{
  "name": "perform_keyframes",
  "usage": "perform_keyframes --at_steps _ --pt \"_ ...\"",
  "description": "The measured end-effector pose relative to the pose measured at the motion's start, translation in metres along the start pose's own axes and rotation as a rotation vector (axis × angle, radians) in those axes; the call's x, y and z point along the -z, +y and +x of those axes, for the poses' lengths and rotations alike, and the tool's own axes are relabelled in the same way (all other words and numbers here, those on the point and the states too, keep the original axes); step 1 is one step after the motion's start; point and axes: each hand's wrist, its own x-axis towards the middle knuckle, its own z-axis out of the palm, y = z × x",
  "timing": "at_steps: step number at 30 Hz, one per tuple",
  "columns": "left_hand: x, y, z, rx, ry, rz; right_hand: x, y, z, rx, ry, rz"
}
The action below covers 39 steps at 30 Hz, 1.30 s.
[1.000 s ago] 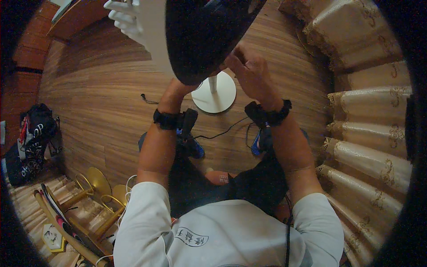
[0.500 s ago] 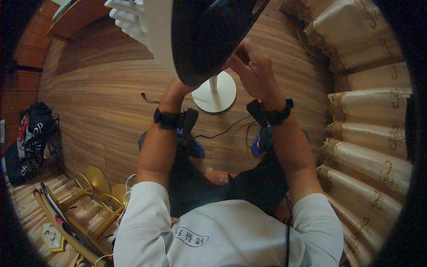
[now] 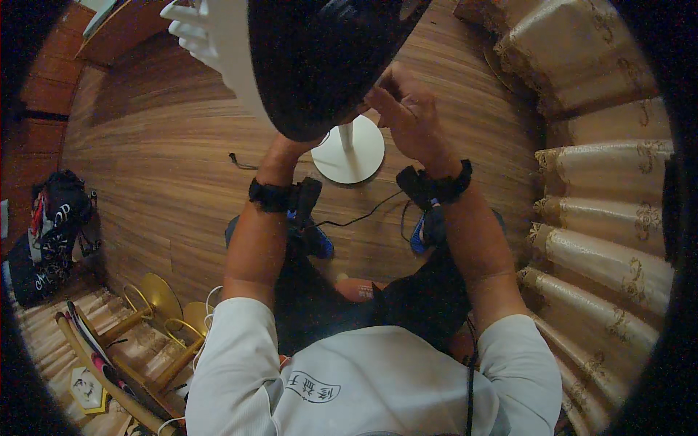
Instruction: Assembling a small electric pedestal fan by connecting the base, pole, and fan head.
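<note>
A large black oval surface (image 3: 320, 65) with a pale rim fills the top middle; what it belongs to is cut off by the picture's edge. Along its left side runs a smooth white form (image 3: 229, 58), with white mannequin-like fingers (image 3: 193, 33) sticking out. Below stands a white pole (image 3: 346, 134) on a round white base (image 3: 349, 163). My left hand (image 3: 297, 144) reaches under the oval's lower edge, its fingers hidden. At the oval's right edge is my right hand (image 3: 408, 116), thumb and fingers drawn together; what they pinch cannot be made out.
Patterned gold curtains (image 3: 596, 203) hang along the right. A dark bag (image 3: 51, 232) lies at the left on the wooden floor (image 3: 167, 174). Gold round-topped stands (image 3: 160, 298) are at the lower left. A black cable (image 3: 360, 216) runs between my wrist straps.
The black oval and the white form have shifted a little to the left. My right hand has moved slightly left with them; my left hand stays almost where it was.
</note>
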Motion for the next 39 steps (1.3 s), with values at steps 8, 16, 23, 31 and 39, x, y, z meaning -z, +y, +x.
perform_keyframes --at_steps 8,16,23,31,39 --pt "-0.003 0.014 0.002 0.201 -0.026 -0.342 -0.001 -0.011 -0.001 -0.404 -0.093 0.239" --pt "0.000 -0.001 0.001 0.220 -0.008 -0.315 0.000 -0.013 -0.003 -0.085 0.009 -0.160" --pt "0.000 0.014 0.006 0.106 -0.043 -0.388 0.009 -0.016 -0.001 0.011 0.024 -0.337" --pt "0.000 0.019 0.000 0.221 0.012 -0.196 0.001 -0.006 0.002 -0.204 -0.018 0.026" --pt "0.003 0.011 0.000 0.185 -0.076 -0.419 -0.002 -0.008 0.001 -0.325 -0.063 0.122"
